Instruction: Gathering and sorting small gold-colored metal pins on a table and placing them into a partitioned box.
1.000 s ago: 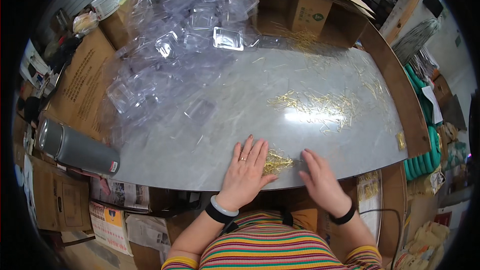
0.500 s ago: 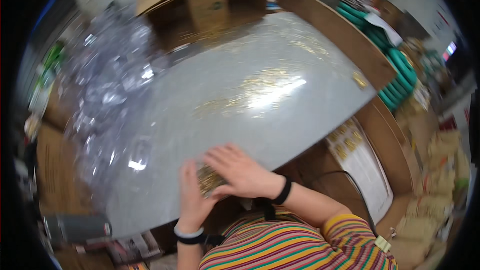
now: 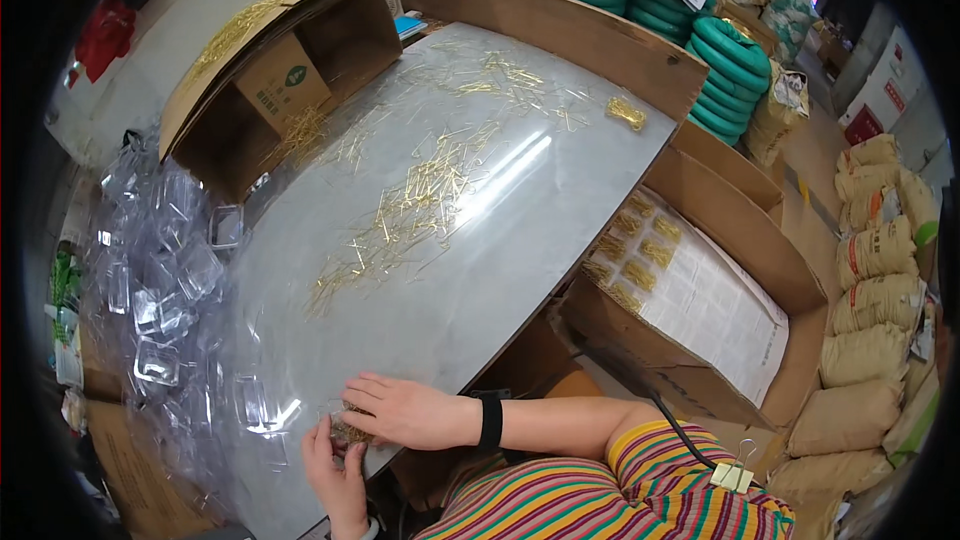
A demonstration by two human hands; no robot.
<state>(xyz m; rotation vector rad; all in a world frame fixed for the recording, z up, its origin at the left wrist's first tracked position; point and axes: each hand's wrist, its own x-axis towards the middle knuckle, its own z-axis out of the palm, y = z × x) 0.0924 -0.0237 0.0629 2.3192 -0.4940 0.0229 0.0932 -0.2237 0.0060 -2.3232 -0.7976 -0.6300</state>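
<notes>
At the near edge of the grey table [image 3: 480, 300], my left hand [image 3: 338, 470] grips the side of a small clear plastic box [image 3: 348, 428] filled with thin gold-coloured wire pieces. My right hand [image 3: 410, 412] lies across the top of this box, its fingers curled over the far side and hiding most of it. A loose heap of gold wire pieces [image 3: 425, 190] spreads over the table beyond my hands. More such pieces [image 3: 500, 78] are scattered toward the far end. One filled clear box [image 3: 626, 113] sits by the far right corner.
Clear empty plastic boxes [image 3: 160, 280] pile up along the left. A cardboard box [image 3: 290, 80] stands at the far left of the table. To the right, an open carton [image 3: 720, 310] holds several filled boxes on white sheets. Stacked sacks [image 3: 870, 290] and green coils [image 3: 728, 70] lie beyond.
The view has swung, so the table and cartons appear shifted. Both hands remain together at the plastic box, now lower and further left in the picture, with the right hand still over it.
</notes>
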